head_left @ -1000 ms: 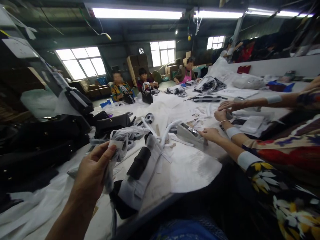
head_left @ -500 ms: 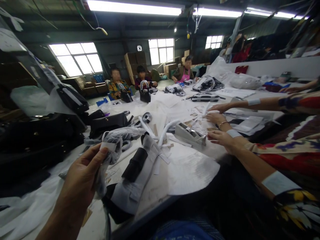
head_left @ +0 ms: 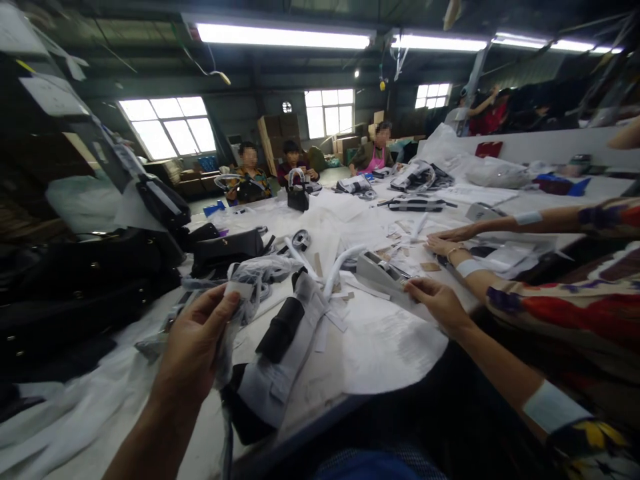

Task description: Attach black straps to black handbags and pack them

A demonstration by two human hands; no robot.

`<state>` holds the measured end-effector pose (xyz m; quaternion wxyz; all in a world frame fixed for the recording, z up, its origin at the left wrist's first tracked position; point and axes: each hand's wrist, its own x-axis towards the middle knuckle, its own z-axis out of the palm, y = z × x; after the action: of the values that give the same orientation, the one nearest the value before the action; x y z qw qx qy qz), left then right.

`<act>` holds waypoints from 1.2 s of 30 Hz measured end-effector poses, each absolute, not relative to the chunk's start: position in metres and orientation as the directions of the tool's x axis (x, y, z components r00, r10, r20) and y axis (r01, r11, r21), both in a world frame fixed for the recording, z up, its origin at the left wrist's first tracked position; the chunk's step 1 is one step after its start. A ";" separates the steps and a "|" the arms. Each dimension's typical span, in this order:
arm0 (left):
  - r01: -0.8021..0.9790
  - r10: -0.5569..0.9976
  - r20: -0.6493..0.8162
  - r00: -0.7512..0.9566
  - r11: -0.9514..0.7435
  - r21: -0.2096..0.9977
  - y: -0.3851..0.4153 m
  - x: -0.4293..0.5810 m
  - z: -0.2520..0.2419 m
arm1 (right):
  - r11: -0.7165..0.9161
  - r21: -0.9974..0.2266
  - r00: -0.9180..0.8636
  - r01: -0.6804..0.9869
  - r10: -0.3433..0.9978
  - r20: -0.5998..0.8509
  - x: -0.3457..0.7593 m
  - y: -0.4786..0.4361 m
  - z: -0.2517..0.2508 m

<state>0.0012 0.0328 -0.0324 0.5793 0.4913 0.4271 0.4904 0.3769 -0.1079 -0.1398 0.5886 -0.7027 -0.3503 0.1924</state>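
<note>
My left hand [head_left: 195, 347] is closed on a crumpled clear plastic bag [head_left: 260, 273], the thumb pressing a small white tag at its top. It is held just above the white-covered table [head_left: 390, 347]. Right beside it lies a black handbag wrapped in white paper [head_left: 280, 353], its white-wrapped handle [head_left: 340, 260] arching up behind. My right hand is out of sight. A co-worker's hand [head_left: 435, 297] in a floral sleeve rests close to a grey tape dispenser [head_left: 380, 270].
Black handbags [head_left: 225, 247] are piled along the left side. Two more hands of people on the right [head_left: 450, 240] lie among paper scraps. Three people sit at the table's far end with wrapped bags [head_left: 297, 193]. The table edge [head_left: 310, 420] runs just before me.
My left hand keeps its hold on the plastic bag. The co-worker's nearest hand has drawn back from the tape dispenser toward the near edge. The view has shifted a little.
</note>
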 end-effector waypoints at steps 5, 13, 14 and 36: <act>-0.176 0.977 0.097 0.192 -0.063 0.982 0.028 0.008 -0.038 | 0.220 -0.966 0.393 0.135 0.883 0.256 0.284 -0.077 -0.087; -0.055 0.934 0.309 0.181 -0.304 0.951 0.026 0.013 -0.047 | 0.314 -0.948 0.147 -0.053 0.941 0.303 0.172 -0.026 -0.037; -0.046 0.929 0.319 0.190 -0.316 0.948 0.025 0.012 -0.048 | 0.313 -0.949 0.154 -0.037 0.940 0.304 0.168 -0.021 -0.037; -0.217 0.909 0.163 0.384 -0.083 0.973 0.012 0.005 -0.036 | 0.315 -0.944 -0.020 -0.093 0.948 0.318 0.173 -0.009 -0.057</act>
<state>0.0049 0.0118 -0.0362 0.6056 0.5705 0.3032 0.4646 0.1732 -0.0092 -0.0570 0.5867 -0.3815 -0.5598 0.4436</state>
